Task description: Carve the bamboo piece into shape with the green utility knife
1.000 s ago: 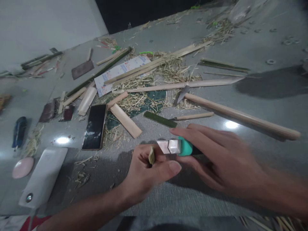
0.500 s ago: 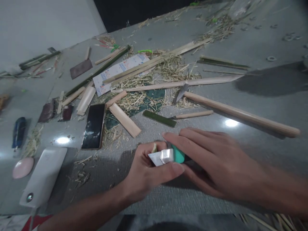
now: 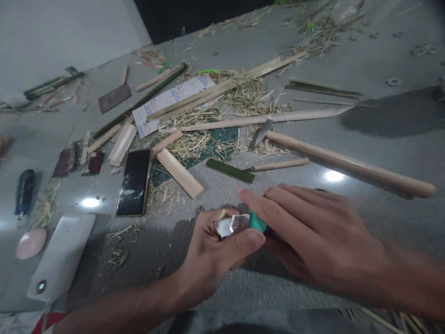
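Note:
Near the bottom middle, my left hand (image 3: pixel 212 250) is closed around a small pale piece (image 3: pixel 223 214), mostly hidden by the fingers. A utility knife (image 3: pixel 257 221) with a teal body and metal tip lies across it, its blade pointing left over my left fingers. My left thumb rests against the knife's front. From the right, my right hand (image 3: pixel 306 232) grips the knife's handle, with the index finger stretched over it. The handle's far end is hidden under that palm. A green bamboo strip (image 3: pixel 230 170) lies just beyond both hands.
Beyond the hands lie a hammer (image 3: pixel 347 162), a thin wooden-handled tool (image 3: pixel 281 164), long bamboo strips (image 3: pixel 239 123) and shavings. On the left are a black phone (image 3: pixel 134 183), a white device (image 3: pixel 62 255), a pink oval object (image 3: pixel 31 243) and a dark blue tool (image 3: pixel 25 191).
The knife's metal tip has tilted slightly and catches the light differently. My right hand has shifted a little to the right, still on the knife. The view has moved slightly.

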A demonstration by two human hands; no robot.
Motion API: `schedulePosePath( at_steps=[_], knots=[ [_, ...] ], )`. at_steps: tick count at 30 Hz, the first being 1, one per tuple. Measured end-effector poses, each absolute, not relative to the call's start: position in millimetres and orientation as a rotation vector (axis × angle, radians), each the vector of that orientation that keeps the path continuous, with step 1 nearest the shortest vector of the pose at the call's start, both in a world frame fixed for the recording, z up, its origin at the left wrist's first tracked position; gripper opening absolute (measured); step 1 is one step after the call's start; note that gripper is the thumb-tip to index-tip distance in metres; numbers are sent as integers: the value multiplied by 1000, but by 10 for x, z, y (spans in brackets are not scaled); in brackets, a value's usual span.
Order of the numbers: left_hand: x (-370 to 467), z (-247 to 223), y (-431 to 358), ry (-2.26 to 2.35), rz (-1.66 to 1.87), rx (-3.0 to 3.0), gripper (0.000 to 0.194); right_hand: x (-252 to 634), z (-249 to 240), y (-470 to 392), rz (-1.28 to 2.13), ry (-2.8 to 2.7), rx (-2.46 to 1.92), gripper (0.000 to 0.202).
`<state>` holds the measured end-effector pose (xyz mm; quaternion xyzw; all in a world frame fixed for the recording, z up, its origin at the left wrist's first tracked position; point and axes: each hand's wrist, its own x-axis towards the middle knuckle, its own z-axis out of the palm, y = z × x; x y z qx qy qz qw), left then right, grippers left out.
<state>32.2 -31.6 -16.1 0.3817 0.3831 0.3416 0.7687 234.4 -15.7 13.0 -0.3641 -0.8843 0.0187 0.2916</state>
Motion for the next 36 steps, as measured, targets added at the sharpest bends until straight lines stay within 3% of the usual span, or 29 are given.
schedulePosePath(
  at_steps=[5, 15, 24, 29, 36],
  knots=[
    [322, -213, -282, 825, 740, 857, 62, 2365, 137, -124, 111, -2314, -1106, 36],
    [359, -169, -234, 830, 813, 861, 54, 2399, 116, -101, 253, -2391, -891, 26],
    [339, -155, -265, 860, 782, 815, 55, 2394, 137, -104, 152, -2415, -923, 24],
    [339, -229, -282, 691, 821, 821, 56, 2398, 119, -116, 51, -2380, -1054, 34],
    [291, -155, -120, 443, 679, 630, 34, 2479, 64, -44, 137, -2287, -1204, 37]
  ],
)
